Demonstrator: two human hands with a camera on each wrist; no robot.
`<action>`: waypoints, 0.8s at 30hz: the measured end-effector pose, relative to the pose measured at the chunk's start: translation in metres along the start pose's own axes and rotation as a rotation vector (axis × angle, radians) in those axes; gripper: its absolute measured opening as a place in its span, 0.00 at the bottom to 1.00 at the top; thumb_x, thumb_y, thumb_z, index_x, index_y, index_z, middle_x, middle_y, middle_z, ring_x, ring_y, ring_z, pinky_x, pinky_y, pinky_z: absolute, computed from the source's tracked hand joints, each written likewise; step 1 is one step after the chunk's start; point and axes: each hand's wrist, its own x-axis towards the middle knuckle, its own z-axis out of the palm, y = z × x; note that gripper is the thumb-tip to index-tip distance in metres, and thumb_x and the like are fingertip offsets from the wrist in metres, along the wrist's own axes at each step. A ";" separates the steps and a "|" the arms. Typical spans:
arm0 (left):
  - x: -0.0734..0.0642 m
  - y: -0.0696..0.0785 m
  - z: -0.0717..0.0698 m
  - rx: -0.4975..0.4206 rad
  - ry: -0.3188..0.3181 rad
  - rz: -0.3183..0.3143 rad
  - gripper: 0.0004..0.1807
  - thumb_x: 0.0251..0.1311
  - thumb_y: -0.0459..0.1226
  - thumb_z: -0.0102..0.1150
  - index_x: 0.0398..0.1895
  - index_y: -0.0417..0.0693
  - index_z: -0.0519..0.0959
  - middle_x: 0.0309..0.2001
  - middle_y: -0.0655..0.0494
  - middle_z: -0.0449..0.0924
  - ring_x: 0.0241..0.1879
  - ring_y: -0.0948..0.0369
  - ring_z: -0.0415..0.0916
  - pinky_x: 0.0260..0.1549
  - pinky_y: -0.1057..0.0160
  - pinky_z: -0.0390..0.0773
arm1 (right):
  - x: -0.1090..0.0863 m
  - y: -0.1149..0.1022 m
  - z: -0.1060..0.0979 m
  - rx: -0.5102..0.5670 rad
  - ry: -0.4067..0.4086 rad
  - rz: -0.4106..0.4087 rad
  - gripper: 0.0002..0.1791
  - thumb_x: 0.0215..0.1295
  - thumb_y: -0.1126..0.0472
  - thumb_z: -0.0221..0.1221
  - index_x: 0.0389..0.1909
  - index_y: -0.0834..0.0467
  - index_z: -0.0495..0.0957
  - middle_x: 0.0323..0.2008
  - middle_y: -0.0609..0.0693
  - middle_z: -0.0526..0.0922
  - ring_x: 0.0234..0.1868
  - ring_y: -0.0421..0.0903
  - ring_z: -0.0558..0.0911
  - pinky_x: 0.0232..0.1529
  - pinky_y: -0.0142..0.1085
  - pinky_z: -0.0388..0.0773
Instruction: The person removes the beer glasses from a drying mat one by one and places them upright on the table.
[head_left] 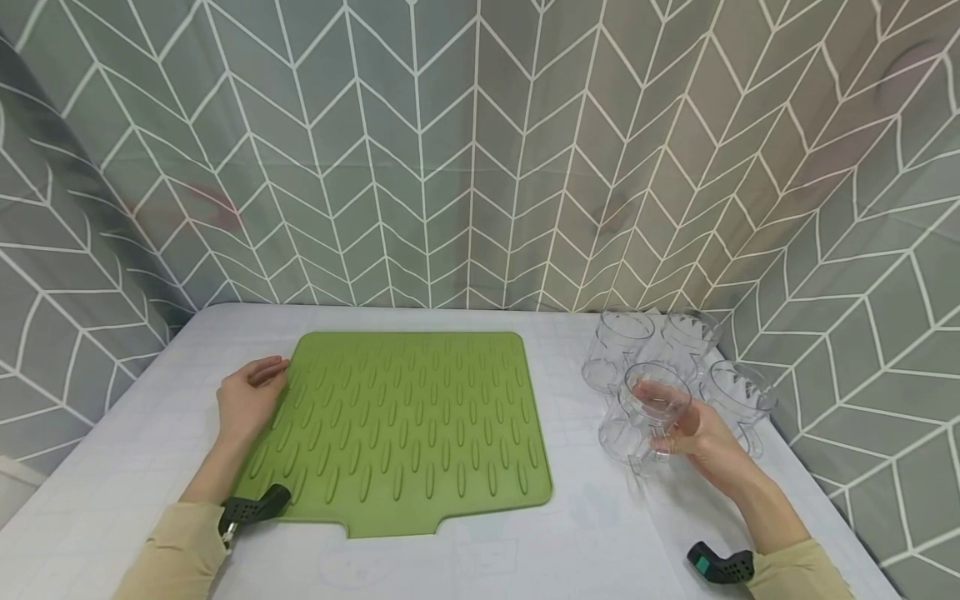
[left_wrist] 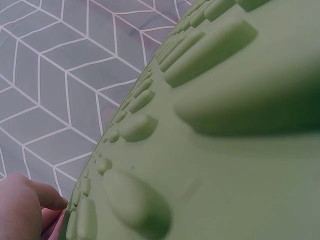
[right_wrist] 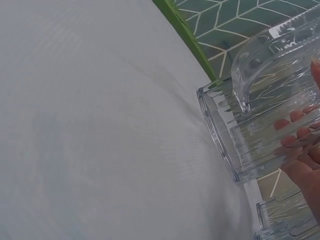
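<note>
My left hand is at the left edge of a green silicone drying mat with raised oblong ridges. In the left wrist view, the thumb and fingers pinch the mat's edge. On the right side of the table, my right hand grips a clear mug with a handle, the fingers showing through its wall. The right wrist view shows this mug tilted in the frame, its handle uppermost. I cannot tell whether it touches the table.
Behind and beside the held mug stand more clear mugs: one at back left, one at back right, and one to the right. A patterned curtain rises behind the white-covered table and along its sides.
</note>
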 end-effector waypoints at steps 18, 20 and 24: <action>0.000 -0.002 0.000 0.007 -0.004 0.023 0.20 0.68 0.35 0.55 0.61 0.35 0.77 0.55 0.38 0.82 0.32 0.93 0.63 0.36 0.88 0.71 | 0.004 0.000 0.002 0.122 0.022 -0.196 0.45 0.51 0.86 0.51 0.75 0.69 0.52 0.68 0.52 0.69 0.69 0.42 0.67 0.64 0.26 0.70; 0.000 -0.002 0.000 0.008 -0.006 0.028 0.20 0.68 0.35 0.55 0.61 0.35 0.77 0.55 0.38 0.82 0.32 0.93 0.63 0.36 0.88 0.70 | 0.005 -0.002 0.003 0.135 0.018 -0.231 0.47 0.51 0.87 0.50 0.76 0.68 0.51 0.70 0.52 0.67 0.69 0.42 0.67 0.61 0.27 0.74; 0.000 -0.002 0.000 0.014 -0.006 0.027 0.20 0.69 0.35 0.55 0.61 0.35 0.77 0.55 0.39 0.82 0.33 0.92 0.63 0.37 0.88 0.71 | 0.005 -0.005 0.003 0.154 0.011 -0.261 0.49 0.50 0.89 0.49 0.76 0.68 0.48 0.72 0.53 0.65 0.71 0.41 0.66 0.58 0.27 0.77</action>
